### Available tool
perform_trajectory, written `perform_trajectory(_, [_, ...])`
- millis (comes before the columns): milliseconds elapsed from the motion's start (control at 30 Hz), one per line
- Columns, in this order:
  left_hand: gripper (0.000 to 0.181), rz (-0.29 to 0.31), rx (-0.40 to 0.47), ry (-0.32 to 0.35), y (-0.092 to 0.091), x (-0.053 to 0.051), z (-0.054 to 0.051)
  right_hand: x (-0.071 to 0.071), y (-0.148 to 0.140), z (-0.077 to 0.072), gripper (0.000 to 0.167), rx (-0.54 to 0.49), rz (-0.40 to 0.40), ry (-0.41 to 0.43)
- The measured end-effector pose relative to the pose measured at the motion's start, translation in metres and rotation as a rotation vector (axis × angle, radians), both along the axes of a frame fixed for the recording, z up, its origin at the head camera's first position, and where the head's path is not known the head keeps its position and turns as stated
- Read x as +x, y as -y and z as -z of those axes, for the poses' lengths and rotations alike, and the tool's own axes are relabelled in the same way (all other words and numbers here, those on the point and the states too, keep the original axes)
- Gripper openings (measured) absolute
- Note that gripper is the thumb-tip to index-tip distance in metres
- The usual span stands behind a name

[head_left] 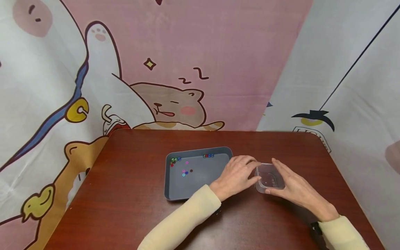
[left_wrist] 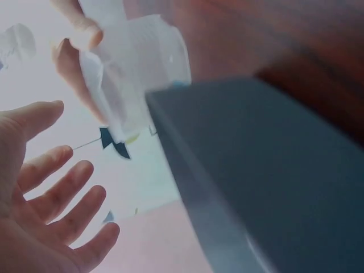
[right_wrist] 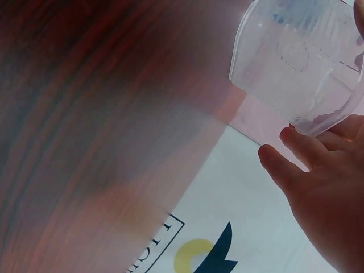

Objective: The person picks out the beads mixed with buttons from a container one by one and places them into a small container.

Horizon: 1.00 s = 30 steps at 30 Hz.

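A clear plastic container is at the right part of the table. My right hand grips it at the rim, thumb at the near side and fingers at the far side. In the right wrist view a faint bluish patch shows inside the container; what it is stays blurred. Between the grey tray and the container is my left hand, over the tray's right edge. Its fingers are loosely spread and hold nothing; in the left wrist view the hand is apart from the container.
Small colored beads cluster in the tray's far left corner, and more beads lie along its far wall. Several loose beads are spread in its left half. A brown wooden table bears everything; a cartoon-printed cloth hangs behind it.
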<state>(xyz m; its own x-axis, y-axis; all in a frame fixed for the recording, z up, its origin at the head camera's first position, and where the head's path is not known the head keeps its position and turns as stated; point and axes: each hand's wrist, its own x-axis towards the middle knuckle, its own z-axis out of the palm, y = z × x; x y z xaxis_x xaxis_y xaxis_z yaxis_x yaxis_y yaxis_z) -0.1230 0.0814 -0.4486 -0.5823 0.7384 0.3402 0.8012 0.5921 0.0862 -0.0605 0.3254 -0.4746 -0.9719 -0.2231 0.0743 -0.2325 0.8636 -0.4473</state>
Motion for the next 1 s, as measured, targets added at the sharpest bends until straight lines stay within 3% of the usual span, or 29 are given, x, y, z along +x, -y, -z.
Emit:
perform_trajectory(233, [0.050,0.007,0.037,0.029,0.041,-0.006,-0.016,-0.001,-0.001,-0.002,0.118,-0.008,-0.001,0.026])
perform_trajectory(433, [0.048,-0.025,0.063,0.088,0.081,-0.018,-0.023,0.001,-0.005,-0.005,0.123,-0.047,-0.005,0.071])
perform_trajectory(733, [0.049,-0.099,0.129,0.233,0.138,-0.039,-0.018,0.003,-0.011,-0.007,0.124,-0.031,0.017,0.093])
perform_trajectory(1000, [0.050,-0.105,0.123,0.392,0.165,-0.051,-0.013,0.002,-0.012,-0.005,0.120,-0.012,0.036,0.114])
